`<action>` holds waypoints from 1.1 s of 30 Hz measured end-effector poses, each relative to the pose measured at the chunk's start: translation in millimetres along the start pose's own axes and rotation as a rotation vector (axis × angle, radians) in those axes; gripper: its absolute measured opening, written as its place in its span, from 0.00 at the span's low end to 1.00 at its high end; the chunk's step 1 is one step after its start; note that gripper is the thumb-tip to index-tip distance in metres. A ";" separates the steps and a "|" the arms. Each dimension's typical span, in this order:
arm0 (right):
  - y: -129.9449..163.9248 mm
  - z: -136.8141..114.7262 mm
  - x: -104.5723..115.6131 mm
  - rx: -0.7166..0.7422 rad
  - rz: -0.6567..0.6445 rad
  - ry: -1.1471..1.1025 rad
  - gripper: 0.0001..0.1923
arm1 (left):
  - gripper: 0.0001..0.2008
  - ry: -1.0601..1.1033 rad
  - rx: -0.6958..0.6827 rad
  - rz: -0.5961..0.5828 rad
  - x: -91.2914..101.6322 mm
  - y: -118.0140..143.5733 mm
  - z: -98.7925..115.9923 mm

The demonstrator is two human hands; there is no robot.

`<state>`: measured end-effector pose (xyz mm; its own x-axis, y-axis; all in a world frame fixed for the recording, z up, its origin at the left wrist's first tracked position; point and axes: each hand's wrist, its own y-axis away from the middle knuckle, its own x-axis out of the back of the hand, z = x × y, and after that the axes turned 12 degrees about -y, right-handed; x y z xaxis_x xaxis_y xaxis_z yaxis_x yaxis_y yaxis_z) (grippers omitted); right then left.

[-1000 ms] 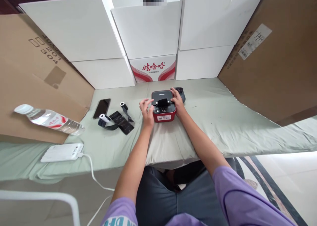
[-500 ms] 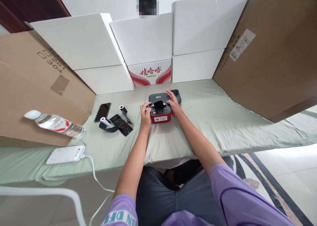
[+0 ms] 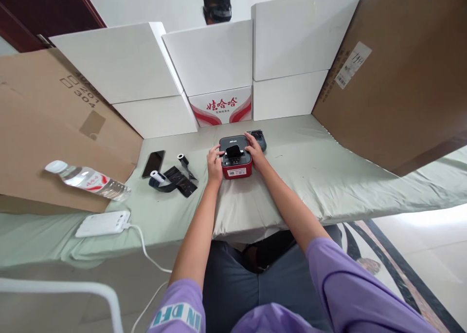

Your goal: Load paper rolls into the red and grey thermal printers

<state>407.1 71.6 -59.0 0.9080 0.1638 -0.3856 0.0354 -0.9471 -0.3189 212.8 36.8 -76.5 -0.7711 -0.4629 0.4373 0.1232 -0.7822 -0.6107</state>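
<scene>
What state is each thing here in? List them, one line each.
Red and black device: upright on the cloth, held at both sides.
Left hand: grips the device's left side.
Right hand: grips its right side.
Water bottle: lying on its side, capped.
Phone: flat, screen dark.
Power bank: flat, cable plugged in.
Black ribbon rolls: partly unwound.

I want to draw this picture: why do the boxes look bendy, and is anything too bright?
Head view: the wide lens bows the white boxes and brown cardboard outward at the edges. The floor at the right is washed out by glare. The left hand and right hand on the small red device look sharp, under soft, even light.
</scene>
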 end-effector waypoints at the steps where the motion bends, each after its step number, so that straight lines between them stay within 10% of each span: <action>1: 0.1 -0.2 -0.6 -0.001 0.002 0.003 0.41 | 0.13 0.013 0.005 -0.008 0.2 0.6 -0.2; 8: 36.8 8.0 -9.0 -0.042 0.180 -0.072 0.46 | 0.22 0.225 0.054 -0.003 -2.0 23.2 7.1; 15: 75.6 3.1 -7.3 0.137 -0.066 0.327 0.65 | 0.29 0.327 0.163 -0.050 -8.6 28.7 1.4; 27: 39.9 -4.3 -27.6 0.177 -0.070 0.416 0.60 | 0.31 0.166 0.048 0.055 1.8 15.6 2.0; 33: 11.5 16.3 -37.2 0.143 -0.125 0.435 0.62 | 0.40 0.269 0.218 -0.006 -10.2 4.6 -26.8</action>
<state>367.0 59.1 -62.4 0.9920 0.1147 0.0520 0.1257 -0.8749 -0.4677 204.5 49.0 -101.4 -0.9054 -0.3548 0.2331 0.2271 -0.8687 -0.4403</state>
